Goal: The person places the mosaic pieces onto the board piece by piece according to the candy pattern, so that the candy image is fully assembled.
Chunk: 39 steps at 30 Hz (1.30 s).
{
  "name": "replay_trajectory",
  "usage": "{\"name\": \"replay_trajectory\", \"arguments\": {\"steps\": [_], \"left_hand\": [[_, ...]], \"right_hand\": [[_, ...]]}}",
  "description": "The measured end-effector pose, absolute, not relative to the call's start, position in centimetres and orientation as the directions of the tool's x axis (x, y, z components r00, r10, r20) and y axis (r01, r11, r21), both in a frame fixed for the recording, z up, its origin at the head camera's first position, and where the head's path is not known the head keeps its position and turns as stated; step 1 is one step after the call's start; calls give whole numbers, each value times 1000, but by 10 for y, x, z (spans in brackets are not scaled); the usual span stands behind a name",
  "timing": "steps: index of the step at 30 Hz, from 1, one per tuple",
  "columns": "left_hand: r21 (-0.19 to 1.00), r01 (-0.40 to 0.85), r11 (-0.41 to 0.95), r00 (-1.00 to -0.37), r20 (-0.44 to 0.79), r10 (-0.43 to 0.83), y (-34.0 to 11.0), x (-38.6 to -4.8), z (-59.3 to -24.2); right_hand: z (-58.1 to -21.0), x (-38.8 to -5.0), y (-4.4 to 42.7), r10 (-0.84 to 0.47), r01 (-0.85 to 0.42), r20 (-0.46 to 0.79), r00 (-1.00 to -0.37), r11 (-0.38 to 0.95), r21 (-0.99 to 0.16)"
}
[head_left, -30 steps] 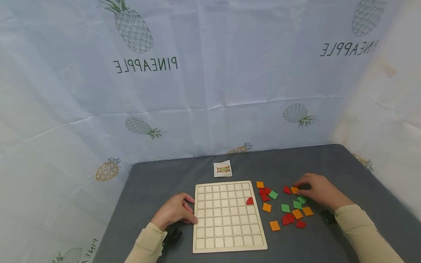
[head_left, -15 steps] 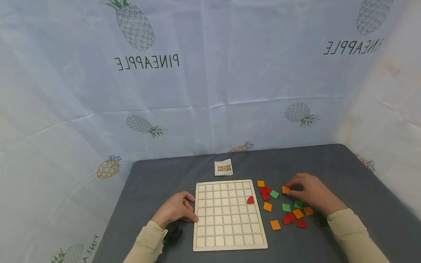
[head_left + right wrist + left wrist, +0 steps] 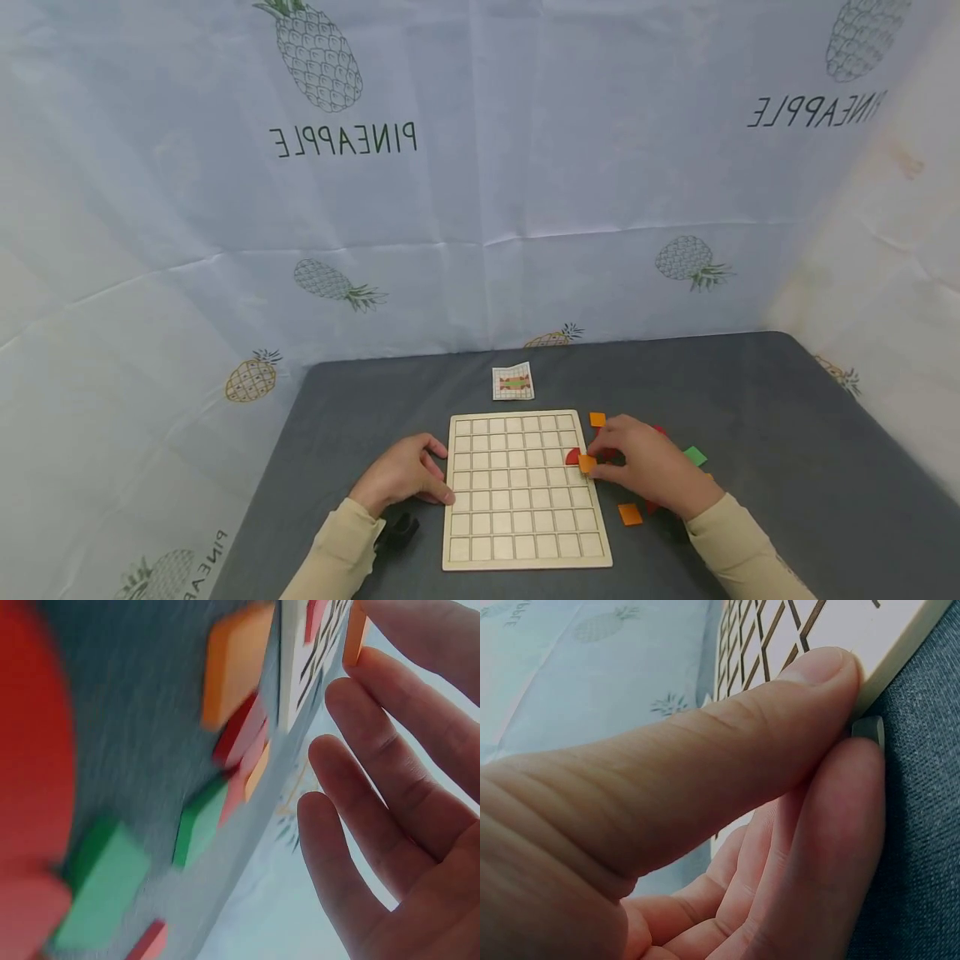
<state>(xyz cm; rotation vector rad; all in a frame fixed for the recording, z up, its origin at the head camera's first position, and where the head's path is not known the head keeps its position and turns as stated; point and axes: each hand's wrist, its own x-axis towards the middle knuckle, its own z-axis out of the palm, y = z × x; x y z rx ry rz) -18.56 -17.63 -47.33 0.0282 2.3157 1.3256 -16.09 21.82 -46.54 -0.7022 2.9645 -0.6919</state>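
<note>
A pale wooden grid board point(image 3: 517, 500) lies on the dark table, with a red quarter-round tile point(image 3: 572, 456) in a cell near its right edge. My left hand point(image 3: 401, 482) holds the board's left edge, thumb on the rim and index finger at the side in the left wrist view. Above the board's right edge, beside the red tile, my right hand point(image 3: 648, 467) pinches an orange square tile point(image 3: 587, 464) between thumb and index finger. The right wrist view shows this orange tile point(image 3: 355, 634) at the fingertips, the other fingers spread.
Loose orange, red and green tiles lie right of the board, partly hidden by my right hand; a green tile point(image 3: 695, 456) and an orange tile point(image 3: 630, 514) show. A small card with a coloured grid pattern point(image 3: 513, 383) lies behind the board. Pineapple-print cloth point(image 3: 480, 292) hangs around the table.
My right hand has carried the orange tile left from the loose pieces to the board's right edge. My left hand stays on the board's left edge.
</note>
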Motion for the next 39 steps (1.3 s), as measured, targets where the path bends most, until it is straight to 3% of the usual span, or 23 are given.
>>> {"name": "replay_trajectory", "arguments": {"steps": [39], "left_hand": [[821, -205, 532, -892, -381, 244, -177, -186, -474]], "right_hand": [[-477, -159, 202, -451, -445, 87, -888, 799, -404]]}}
